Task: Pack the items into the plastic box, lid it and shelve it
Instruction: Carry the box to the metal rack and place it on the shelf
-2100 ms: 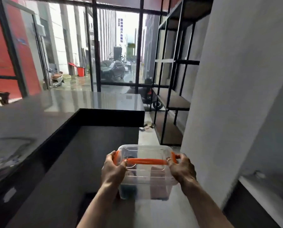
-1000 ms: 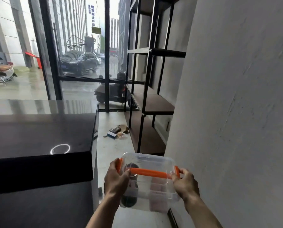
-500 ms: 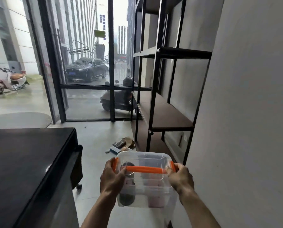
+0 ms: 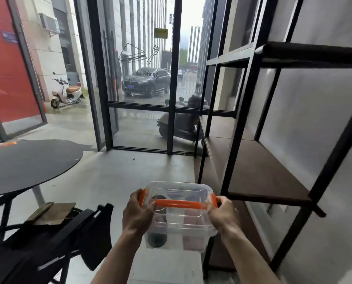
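Note:
The clear plastic box (image 4: 181, 224) with its lid on and an orange handle (image 4: 180, 203) hangs in the air low in the middle of the view. My left hand (image 4: 137, 214) grips its left side and my right hand (image 4: 222, 216) grips its right side. A dark round item and a pinkish item show dimly through the box walls. The black metal shelf unit (image 4: 263, 173) with brown boards stands just right of the box, its lower board bare.
A round black table (image 4: 27, 162) stands at the left. A dark chair (image 4: 48, 242) with a brown paper bag on it sits at the lower left. Glass wall and door frames (image 4: 173, 78) close the far side; grey floor lies ahead.
The view has moved forward past the dark counter to beside the shelf unit. Both hands keep the same hold on the box. The round table and chair have come into view.

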`<state>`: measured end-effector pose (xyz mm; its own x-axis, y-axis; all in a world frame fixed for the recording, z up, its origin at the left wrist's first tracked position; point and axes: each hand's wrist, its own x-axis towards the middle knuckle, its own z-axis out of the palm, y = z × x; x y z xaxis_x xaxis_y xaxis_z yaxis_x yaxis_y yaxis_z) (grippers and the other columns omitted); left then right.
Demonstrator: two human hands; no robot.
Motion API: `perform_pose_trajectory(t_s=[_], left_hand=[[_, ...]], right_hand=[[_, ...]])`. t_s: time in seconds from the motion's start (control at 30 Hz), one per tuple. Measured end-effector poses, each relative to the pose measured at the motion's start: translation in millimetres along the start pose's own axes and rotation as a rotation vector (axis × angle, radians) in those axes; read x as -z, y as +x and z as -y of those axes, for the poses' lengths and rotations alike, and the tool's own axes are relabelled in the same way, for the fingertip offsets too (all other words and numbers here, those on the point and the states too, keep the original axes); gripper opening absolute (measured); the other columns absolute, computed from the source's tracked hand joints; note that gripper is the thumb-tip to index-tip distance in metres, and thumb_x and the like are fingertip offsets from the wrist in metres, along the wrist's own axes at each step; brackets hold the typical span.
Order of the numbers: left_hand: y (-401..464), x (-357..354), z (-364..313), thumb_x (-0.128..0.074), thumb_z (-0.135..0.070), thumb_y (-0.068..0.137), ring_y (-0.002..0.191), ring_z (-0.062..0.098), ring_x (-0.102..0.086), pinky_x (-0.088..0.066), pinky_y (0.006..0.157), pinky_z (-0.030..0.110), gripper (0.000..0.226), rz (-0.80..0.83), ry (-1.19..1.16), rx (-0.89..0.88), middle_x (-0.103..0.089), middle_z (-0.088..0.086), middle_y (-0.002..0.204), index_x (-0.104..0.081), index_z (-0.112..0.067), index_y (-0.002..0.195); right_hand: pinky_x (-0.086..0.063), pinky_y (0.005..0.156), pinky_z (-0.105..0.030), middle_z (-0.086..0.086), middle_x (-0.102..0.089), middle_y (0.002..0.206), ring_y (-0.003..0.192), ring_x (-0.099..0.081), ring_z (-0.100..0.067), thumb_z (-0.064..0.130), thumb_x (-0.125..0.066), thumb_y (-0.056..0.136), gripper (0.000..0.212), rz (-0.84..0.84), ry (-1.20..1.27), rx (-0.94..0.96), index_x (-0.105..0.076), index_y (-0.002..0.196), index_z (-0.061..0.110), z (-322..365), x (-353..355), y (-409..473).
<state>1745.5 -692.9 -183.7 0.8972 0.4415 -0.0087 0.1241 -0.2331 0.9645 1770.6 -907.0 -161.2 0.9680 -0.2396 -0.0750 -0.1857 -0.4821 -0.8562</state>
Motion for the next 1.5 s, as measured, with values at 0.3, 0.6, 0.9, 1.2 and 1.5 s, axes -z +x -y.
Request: perform_pose_trajectory(t_s=[0.3,0.6,0.9,1.2,1.5], left_hand=[[267,-47,-7,-0.071,-0.029,0.088,0.121,0.034,-0.056,-0.048,0.102,0.053,0.066,0.006,-0.007,0.005,-0.054,0.009,0.140,-0.039,-0.020,0.145],[480,-112,-27,-0.072,-0.031,0.086,0.120,0.033,-0.056,-0.049,0.101,0.052,0.068,0.023,0.062,0.008,-0.054,0.008,0.140,-0.039,-0.021,0.146],[688,-269,-74,-0.075,-0.028,0.085,0.114,0.030,-0.059,-0.052,0.096,0.049,0.068,0.121,0.107,-0.066,-0.057,0.009,0.136,-0.042,-0.019,0.143],[819,-447,-140,-0.079,-0.025,0.081,0.105,0.022,-0.060,-0.052,0.095,0.043,0.064,0.328,0.117,-0.174,-0.063,0.007,0.128,-0.049,-0.018,0.137],[824,-644,-171,-0.081,-0.028,0.077,0.111,0.023,-0.063,-0.049,0.095,0.035,0.063,0.760,0.111,-0.289,-0.067,0.003,0.125,-0.055,-0.021,0.134]], right_hand=[[-0.055,0.080,-0.035,-0.004,-0.071,0.107,0.094,-0.068,-0.025,0.035,-0.062,0.096,0.039,-0.005,-0.051,0.004,-0.061,0.129,0.013,89,-113,230],[-0.060,0.086,-0.042,-0.007,-0.075,0.105,0.094,-0.072,-0.028,0.040,-0.068,0.089,0.042,-0.027,-0.046,-0.048,-0.065,0.123,0.015,134,-183,437],[-0.059,0.083,-0.041,0.000,-0.072,0.095,0.089,-0.070,-0.025,0.038,-0.069,0.088,0.036,-0.150,0.028,-0.110,-0.065,0.118,0.019,137,-184,684],[-0.059,0.080,-0.038,0.001,-0.070,0.096,0.086,-0.068,-0.024,0.039,-0.069,0.089,0.039,-0.362,0.024,-0.201,-0.065,0.122,0.019,127,-105,848],[-0.059,0.076,-0.034,-0.017,-0.064,0.121,0.100,-0.065,-0.027,0.025,-0.066,0.095,0.049,-0.681,0.177,-0.432,-0.049,0.136,0.004,50,2,882]])
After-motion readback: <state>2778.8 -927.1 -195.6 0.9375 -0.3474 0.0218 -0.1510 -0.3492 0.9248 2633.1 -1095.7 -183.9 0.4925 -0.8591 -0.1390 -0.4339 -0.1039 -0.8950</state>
